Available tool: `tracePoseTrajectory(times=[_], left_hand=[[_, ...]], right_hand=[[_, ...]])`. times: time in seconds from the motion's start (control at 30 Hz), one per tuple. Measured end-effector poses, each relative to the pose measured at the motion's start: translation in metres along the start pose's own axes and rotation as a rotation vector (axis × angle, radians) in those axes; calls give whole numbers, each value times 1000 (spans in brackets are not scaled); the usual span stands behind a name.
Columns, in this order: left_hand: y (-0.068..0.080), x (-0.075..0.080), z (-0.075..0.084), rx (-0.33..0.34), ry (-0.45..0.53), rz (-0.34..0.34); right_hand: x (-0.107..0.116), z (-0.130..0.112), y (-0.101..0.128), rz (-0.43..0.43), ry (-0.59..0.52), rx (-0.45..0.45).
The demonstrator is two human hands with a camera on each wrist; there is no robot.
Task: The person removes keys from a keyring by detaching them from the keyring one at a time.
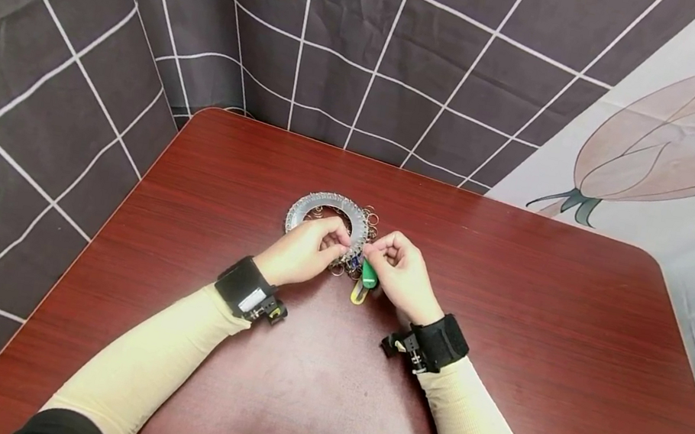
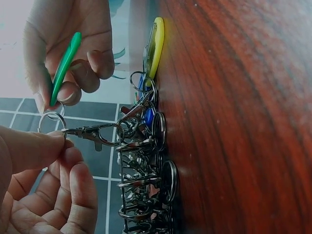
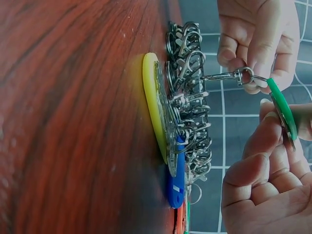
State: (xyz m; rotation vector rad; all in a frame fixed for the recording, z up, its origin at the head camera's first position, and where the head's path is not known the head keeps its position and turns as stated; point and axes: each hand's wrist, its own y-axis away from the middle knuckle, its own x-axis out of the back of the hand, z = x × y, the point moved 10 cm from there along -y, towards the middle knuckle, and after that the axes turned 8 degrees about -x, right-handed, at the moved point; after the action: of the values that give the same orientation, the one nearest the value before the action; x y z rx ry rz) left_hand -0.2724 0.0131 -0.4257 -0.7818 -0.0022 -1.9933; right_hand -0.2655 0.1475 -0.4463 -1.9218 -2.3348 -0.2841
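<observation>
A clear round hoop [image 1: 300, 210] hung with many metal swivel clasps and split rings lies on the table. My left hand [image 1: 302, 252] is at its near right side, thumb and fingers pinching a split ring [image 2: 51, 117] on one swivel clasp [image 2: 93, 134], which stretches out from the hoop. Opposite it, my right hand [image 1: 406, 278] pinches a green key tag [image 3: 282, 107] between thumb and fingers. The tag's end meets the split ring at the left fingertips. Below them, a yellow tag [image 2: 157, 48] and a blue tag [image 3: 177, 183] hang among the clasps.
The dark red wooden table [image 1: 541, 344] extends on both sides and in front. A dark grid-patterned curtain [image 1: 348, 54] stands at the back and left, with a floral panel [image 1: 673, 150] at the right. Both wrists wear strapped black cameras.
</observation>
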Motion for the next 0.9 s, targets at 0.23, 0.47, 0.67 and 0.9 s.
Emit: tracePoseTrajectory(times=[0.23, 0.47, 0.67, 0.9], left_hand=[[-2, -1, 2, -1, 7, -11], [0, 4, 1, 37, -24, -40], [2, 7, -2, 53, -101, -86], [3, 16, -4, 68, -208, -121]], right_hand=[[6, -3, 1, 25, 64, 26], [27, -4, 3, 47, 193, -11], [77, -3, 3, 122, 383, 23], [145, 4, 7, 209, 552, -16]])
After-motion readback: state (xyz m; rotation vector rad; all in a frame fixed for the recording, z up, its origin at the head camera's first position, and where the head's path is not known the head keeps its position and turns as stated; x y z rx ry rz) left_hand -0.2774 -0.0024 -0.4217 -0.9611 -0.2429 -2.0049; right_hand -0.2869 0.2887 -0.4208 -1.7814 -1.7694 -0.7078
